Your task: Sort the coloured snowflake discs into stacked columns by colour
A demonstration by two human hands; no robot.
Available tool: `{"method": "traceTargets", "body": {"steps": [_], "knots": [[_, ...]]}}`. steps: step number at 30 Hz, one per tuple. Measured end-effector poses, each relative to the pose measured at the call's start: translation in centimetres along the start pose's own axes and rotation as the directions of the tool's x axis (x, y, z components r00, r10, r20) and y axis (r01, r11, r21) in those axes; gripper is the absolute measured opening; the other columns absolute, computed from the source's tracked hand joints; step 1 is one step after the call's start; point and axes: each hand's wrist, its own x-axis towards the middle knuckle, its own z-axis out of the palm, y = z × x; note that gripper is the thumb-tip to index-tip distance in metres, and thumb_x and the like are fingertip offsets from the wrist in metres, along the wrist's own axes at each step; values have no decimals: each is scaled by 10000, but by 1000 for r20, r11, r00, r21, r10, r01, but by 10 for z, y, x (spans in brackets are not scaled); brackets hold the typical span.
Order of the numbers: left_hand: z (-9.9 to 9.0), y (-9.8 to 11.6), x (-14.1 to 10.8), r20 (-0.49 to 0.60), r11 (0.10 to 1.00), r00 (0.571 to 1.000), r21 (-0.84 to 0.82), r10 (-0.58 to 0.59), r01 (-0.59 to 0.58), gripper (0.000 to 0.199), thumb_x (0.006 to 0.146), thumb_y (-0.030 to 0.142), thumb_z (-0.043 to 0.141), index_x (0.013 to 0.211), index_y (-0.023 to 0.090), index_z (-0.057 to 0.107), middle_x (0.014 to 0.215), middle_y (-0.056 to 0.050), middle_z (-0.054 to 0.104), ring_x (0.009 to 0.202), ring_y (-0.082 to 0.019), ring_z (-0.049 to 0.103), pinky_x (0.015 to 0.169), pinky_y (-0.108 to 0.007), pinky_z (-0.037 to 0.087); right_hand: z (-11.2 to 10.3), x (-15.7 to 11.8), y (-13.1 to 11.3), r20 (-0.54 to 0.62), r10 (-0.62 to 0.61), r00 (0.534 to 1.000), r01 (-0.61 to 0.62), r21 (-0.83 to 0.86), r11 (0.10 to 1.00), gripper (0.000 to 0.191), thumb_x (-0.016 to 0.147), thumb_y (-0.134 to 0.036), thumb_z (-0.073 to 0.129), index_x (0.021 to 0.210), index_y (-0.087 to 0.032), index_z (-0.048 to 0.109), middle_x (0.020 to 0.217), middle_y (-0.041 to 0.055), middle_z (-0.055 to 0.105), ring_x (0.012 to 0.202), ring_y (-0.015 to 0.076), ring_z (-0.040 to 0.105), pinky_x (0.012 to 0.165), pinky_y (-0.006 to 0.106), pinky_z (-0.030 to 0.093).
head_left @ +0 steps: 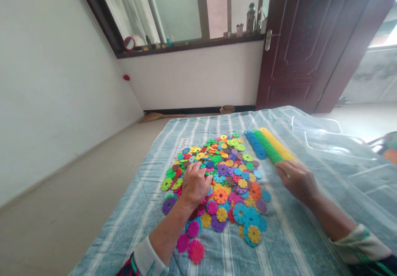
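A heap of colourful slotted plastic snowflake discs (221,194) lies spread on the bed-like surface. My left hand (195,184) rests on the left part of this heap, thumb apart from the bent fingers, whose tips are partly hidden among the discs. To the right, discs overlap in tidy rows: a short blue row (255,145), a longer green row (268,147) and a yellow row (277,144). At the near end of the green and yellow rows is my right hand (298,181), fingers pinched together. A bit of a green disc (288,175) shows between them.
Clear plastic boxes and lids (336,143) stand along the right side of the striped blue-grey cloth (139,210). Beyond the far edge are a windowsill (198,45) with small items and a dark red door (297,48). A broom (155,117) lies on the floor.
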Motion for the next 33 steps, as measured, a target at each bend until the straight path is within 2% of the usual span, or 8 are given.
{"method": "traceTargets", "body": {"steps": [7,13,17,20,23,27,30,33], "knots": [[11,-5,-4,-134,987,978,36,158,-155,100,790,206,612,751,161,693,1012,-129,679,1047,-276,581,915,-458,506,-3,2,-3,0,12,1000,-12,5,1000,281,925,-218,478,736,-182,682,735,43,675,692,146,597,713,243,409],[10,-8,-3,-239,948,919,135,313,-287,185,864,150,503,753,140,650,974,-140,677,1021,-272,584,885,-460,512,-4,3,-5,19,37,999,-37,11,999,314,935,-235,454,727,-183,682,724,48,674,694,147,590,711,242,400],[4,-9,0,-329,950,891,136,312,-282,228,871,105,452,709,149,606,921,-137,665,979,-242,587,883,-415,513,-4,4,-5,23,39,999,-39,20,999,311,933,-229,453,729,-177,683,706,49,668,682,148,590,711,245,404],[0,-3,2,-388,967,888,34,247,-254,230,884,113,438,709,160,579,890,-117,660,948,-222,590,884,-393,514,-4,6,-8,41,45,998,-47,60,997,303,933,-225,454,741,-173,683,695,50,661,682,150,598,715,249,417],[-4,8,0,-389,952,901,-146,193,-267,215,906,148,439,738,166,571,883,-87,668,921,-198,607,853,-360,528,-6,11,-22,60,79,995,-88,163,983,280,934,-244,462,783,-178,688,719,51,673,694,153,614,709,251,437],[-15,31,-6,-323,889,918,-315,228,-331,183,917,169,444,791,176,577,954,-70,677,989,-185,609,896,-346,515,-11,22,-59,112,80,991,-121,430,895,192,911,-255,512,941,-185,689,818,56,706,745,155,644,715,251,474],[-22,47,-13,-304,829,902,-379,308,-411,138,913,155,459,854,177,582,1009,-69,675,1047,-183,595,940,-345,497,-14,28,-86,194,37,980,-144,573,807,191,874,-260,573,1022,-196,676,797,36,707,715,148,641,702,250,483],[-25,58,-18,-303,768,873,-422,382,-482,128,909,136,467,921,183,586,1044,-69,670,1069,-177,590,958,-343,492,-18,30,-103,269,1,963,-183,652,735,206,852,-241,598,1036,-198,679,824,25,713,714,133,631,686,230,468]]}}
